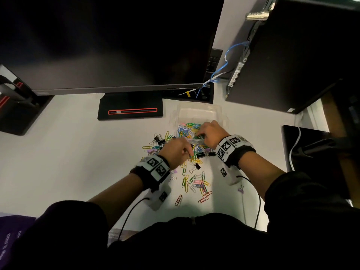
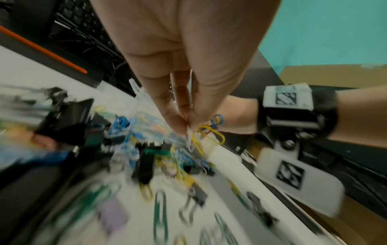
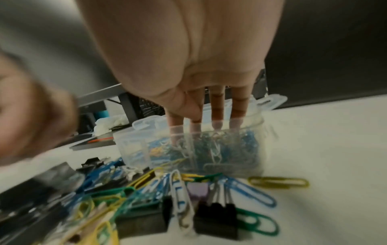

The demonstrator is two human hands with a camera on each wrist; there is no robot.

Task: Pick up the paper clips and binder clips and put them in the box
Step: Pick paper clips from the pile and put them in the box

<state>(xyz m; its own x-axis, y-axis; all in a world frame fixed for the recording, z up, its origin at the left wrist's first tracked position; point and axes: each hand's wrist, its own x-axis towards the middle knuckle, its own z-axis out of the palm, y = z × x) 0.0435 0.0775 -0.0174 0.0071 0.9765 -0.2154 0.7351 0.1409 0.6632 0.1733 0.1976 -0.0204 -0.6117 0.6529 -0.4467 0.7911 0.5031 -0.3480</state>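
I see one clear box (image 1: 198, 115) near the surface's (image 1: 78, 162) far edge, paper clips (image 1: 194, 184) and binder clips (image 1: 196, 166) uncountable. My left hand (image 1: 175, 151) pinches two clips, yellow and white; right hand's (image 1: 209, 133) straight fingers reach into the box.

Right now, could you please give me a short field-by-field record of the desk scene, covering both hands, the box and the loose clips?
left hand: pinches a yellow paper clip and a white one, above the pile
right hand: fingers reach down into the clear plastic box
box contents: many coloured paper clips, partly filled
loose coloured paper clips: scattered on the white desk in front of the box
black binder clips: several on the desk, near the box
lilac binder clip: apart, under the right forearm
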